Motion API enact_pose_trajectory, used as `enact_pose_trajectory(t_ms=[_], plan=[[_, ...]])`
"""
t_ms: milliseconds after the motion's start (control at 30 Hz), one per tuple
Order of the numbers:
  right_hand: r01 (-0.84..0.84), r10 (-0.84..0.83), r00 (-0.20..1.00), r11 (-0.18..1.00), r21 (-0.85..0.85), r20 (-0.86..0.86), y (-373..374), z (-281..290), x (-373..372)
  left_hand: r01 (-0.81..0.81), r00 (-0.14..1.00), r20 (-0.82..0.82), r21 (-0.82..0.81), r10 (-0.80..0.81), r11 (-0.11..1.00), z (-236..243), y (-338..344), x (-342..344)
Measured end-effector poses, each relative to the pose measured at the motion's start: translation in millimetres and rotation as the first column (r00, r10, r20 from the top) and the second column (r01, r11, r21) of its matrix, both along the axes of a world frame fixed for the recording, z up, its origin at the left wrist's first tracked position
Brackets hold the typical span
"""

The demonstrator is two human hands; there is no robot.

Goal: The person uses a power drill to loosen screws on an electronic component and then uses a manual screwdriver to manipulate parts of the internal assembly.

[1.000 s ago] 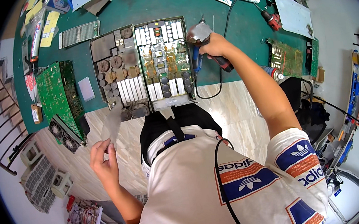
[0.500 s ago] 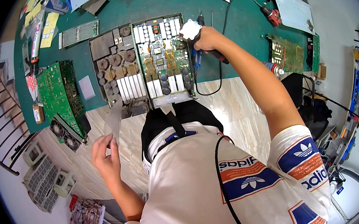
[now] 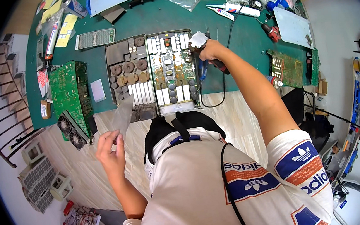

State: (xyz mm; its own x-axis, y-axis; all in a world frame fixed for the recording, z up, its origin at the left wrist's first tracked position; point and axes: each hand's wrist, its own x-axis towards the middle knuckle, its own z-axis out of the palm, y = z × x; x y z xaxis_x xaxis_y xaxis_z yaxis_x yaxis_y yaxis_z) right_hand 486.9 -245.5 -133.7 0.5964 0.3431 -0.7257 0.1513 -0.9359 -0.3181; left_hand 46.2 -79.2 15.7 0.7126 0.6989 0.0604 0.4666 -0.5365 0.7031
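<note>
My left hand (image 3: 111, 151) pinches a thin translucent plastic sheet (image 3: 123, 114), whose upper end overlaps the near left part of an opened electronics unit. That unit lies in two halves: a dusty left half (image 3: 128, 68) with coils, capacitors and white bars, and a cleaner right half (image 3: 173, 71) with a green board. My right hand (image 3: 212, 50) is closed round a black and red cordless drill (image 3: 220, 67) with a silvery end, at the far right edge of the right half. The drill's tip cannot be made out. Beside it lies a blue-handled tool (image 3: 202, 71).
A green circuit board with fans (image 3: 70, 91) stands at the table's left. Another board (image 3: 287, 68) and a spray can (image 3: 274, 82) lie at the right. Farther back are a red drill (image 3: 271, 32), white tubes (image 3: 241, 9) and a perforated plate (image 3: 95, 39). A black cable (image 3: 224, 94) loops beside the unit.
The view has tilted up, so the table appears lower and more of its far side shows. Both hands keep their holds, the left on the plastic sheet and the right on the drill.
</note>
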Motion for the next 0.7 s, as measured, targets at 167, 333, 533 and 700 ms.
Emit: enact_pose_trajectory(t_ms=[167,333,533,700], plan=[[-0.005,0.005,1.0,0.999,0.041,-0.007,-5,3,-6,0.001,1.0,-0.009,0.044,0.0,0.999,7,-5,-9],[-0.015,0.015,1.0,0.992,0.127,-0.005,-9,8,-13,-0.03,1.0,0.008,0.032,0.03,0.999,11,-11,-20],[0.037,-0.04,0.999,0.993,0.108,0.031,-12,6,-19,-0.061,0.998,0.032,0.003,0.061,0.998,11,-11,-28],[0.114,-0.119,0.993,0.98,0.165,0.024,-24,-5,-25,-0.076,0.996,0.037,0.006,0.076,0.997,14,-5,-31]])
